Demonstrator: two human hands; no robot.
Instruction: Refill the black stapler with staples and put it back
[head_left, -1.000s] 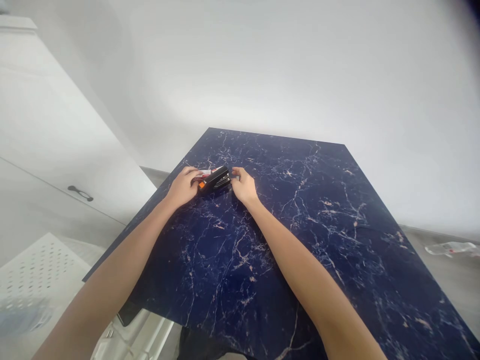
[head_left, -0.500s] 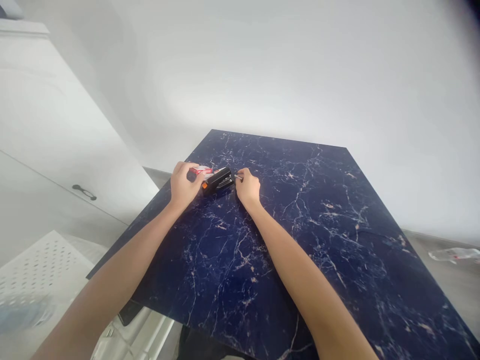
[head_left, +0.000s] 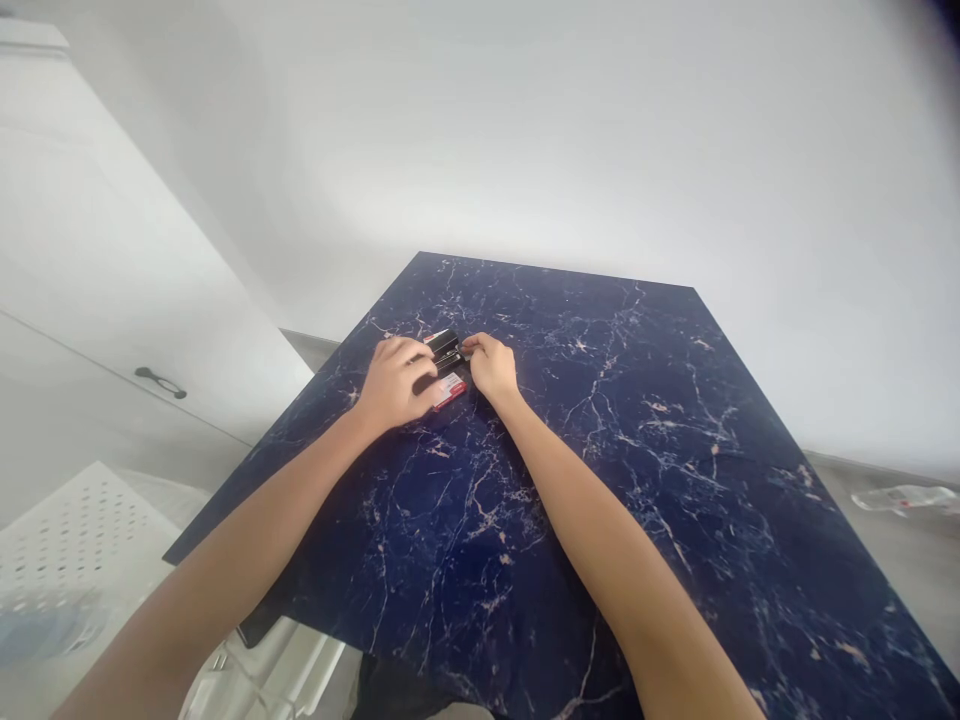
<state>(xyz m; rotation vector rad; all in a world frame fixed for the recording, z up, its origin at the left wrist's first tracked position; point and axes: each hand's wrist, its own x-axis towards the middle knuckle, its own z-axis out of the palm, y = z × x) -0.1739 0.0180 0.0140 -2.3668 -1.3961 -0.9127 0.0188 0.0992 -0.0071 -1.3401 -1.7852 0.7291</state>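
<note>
A black stapler (head_left: 445, 345) lies on the dark blue marbled table (head_left: 480, 520). Over its left end is my left hand (head_left: 397, 380), fingers curved and apart, partly covering it. A small red and white box (head_left: 451, 391) is on the near side of the stapler, with my left thumb touching its left end. My right hand (head_left: 492, 364) is at the stapler's right end, fingertips pinched together; what they hold is too small to make out. A bit of red and white shows behind the stapler.
A white cabinet (head_left: 97, 260) with a dark handle (head_left: 160, 382) stands at the left. Below it is a white perforated surface (head_left: 82, 520). A clear plastic bottle (head_left: 904, 498) lies beyond the table's right edge. A pale wall (head_left: 570, 130) rises behind.
My left hand has moved right and over the stapler. A red and white box now shows on the near side of the stapler. My right hand has barely moved.
</note>
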